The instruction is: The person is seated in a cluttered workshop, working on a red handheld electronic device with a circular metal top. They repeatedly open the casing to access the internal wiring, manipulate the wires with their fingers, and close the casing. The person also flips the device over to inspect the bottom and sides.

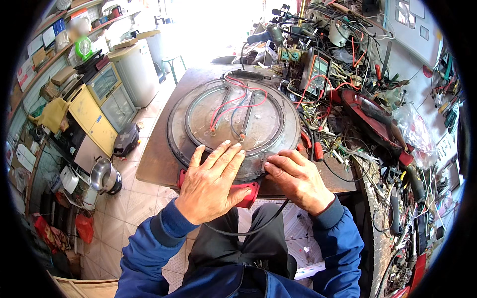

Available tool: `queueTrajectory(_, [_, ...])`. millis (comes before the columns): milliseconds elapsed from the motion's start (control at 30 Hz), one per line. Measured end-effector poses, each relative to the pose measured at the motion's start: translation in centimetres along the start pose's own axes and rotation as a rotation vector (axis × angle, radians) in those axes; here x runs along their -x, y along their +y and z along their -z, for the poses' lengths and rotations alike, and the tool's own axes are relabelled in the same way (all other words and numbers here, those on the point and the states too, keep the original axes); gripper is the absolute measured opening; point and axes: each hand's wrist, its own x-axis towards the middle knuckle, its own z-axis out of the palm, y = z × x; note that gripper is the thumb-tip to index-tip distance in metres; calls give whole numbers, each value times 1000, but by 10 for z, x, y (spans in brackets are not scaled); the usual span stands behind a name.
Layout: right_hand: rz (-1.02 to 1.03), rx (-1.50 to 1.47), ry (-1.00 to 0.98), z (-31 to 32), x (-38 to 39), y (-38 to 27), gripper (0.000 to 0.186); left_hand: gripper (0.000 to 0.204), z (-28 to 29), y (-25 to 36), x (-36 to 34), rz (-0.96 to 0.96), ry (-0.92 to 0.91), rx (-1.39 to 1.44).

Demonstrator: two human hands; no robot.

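Note:
A round grey metal plate point(180, 119), apparently the heating half of an electric griddle, lies on the brown tabletop. A ring-shaped heating tube point(247, 111) is set into it, and thin red wires point(261, 94) and a blue wire run across it. My left hand point(211, 181) rests on the plate's near part, fingers stretched out. At the near right rim my right hand point(298, 179) has thumb and fingers pinched together; what they hold is hidden. Below both hands show a red bracket-like part point(248, 197) and a looping black cord point(248, 233).
The brown table point(156, 161) ends just before my knees. Along its right lie tangled wires, a multimeter point(318, 69) and a red shallow pan point(360, 114). A grey power tool point(271, 35) lies at the back. Left on the floor stand a metal pot point(103, 174) and cabinets point(92, 119).

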Motion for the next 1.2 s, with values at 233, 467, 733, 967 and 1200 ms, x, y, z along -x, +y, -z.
queueTrajectory(233, [-2,-18,8,0,0,0,42,83,-1,0,1,1,1,-2])
queueTrajectory(467, [-6,-14,5,-1,-1,0,42,83,0,0,1,4,7,10])
queueTrajectory(733, [5,-33,29,-4,4,3,43,79,1,1,-2,-28,55,31])
queueTrajectory(967, [59,34,95,-11,8,4,41,81,23,-20,10,34,169,143])
queueTrajectory(1200, [42,-22,117,-13,8,4,43,75,25,-30,25,40,178,150])
